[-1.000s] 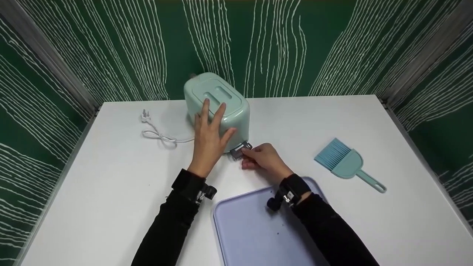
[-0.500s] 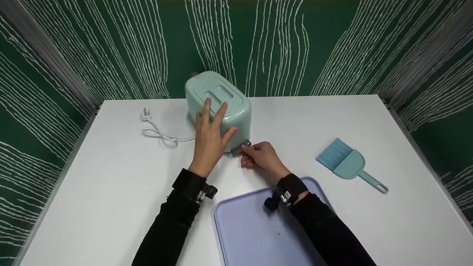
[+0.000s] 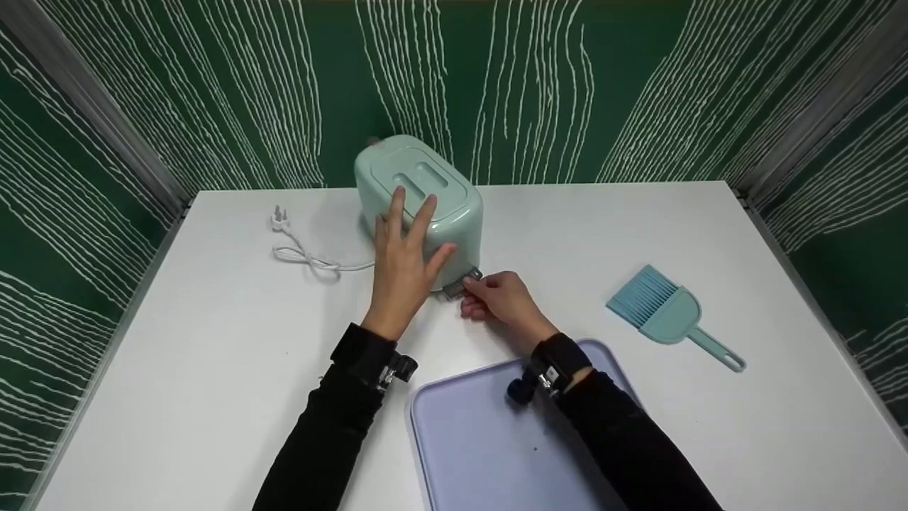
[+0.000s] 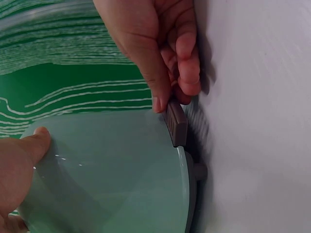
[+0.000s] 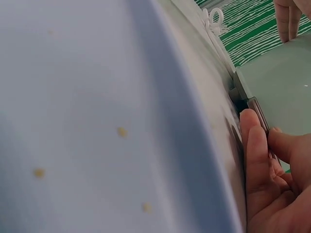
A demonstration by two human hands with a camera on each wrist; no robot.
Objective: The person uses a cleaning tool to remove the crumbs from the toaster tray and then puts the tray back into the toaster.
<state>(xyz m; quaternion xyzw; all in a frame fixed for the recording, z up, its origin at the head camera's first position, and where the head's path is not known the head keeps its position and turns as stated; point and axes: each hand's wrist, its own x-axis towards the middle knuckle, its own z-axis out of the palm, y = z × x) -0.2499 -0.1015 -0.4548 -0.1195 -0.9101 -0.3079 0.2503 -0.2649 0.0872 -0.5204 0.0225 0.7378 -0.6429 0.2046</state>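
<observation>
A mint-green toaster (image 3: 447, 227) with a two-slotted lid stands at the back of the white table. My left hand (image 3: 401, 273) rests on its near side and top edge, fingers spread and fairly straight. At the toaster's bottom edge my right hand (image 3: 507, 305) pinches the grey end of a crumb tray (image 4: 177, 124) between thumb and fingers. Most of that tray is hidden inside the toaster; only its grip end shows. In the right wrist view, the thumb lies on one face of the crumb tray's end (image 5: 257, 112), the fingers on the other.
A lilac tray (image 3: 472, 440) with a few crumbs lies in front, beneath my right forearm. Right of it is a blue-green brush (image 3: 670, 316). The toaster's white cord and plug (image 3: 305, 259) lie to the left. A green wall (image 3: 532, 92) with white lines stands behind.
My right hand has moved slightly toward the toaster, and the crumb tray has slid a little further in. The left hand has kept its place on the toaster.
</observation>
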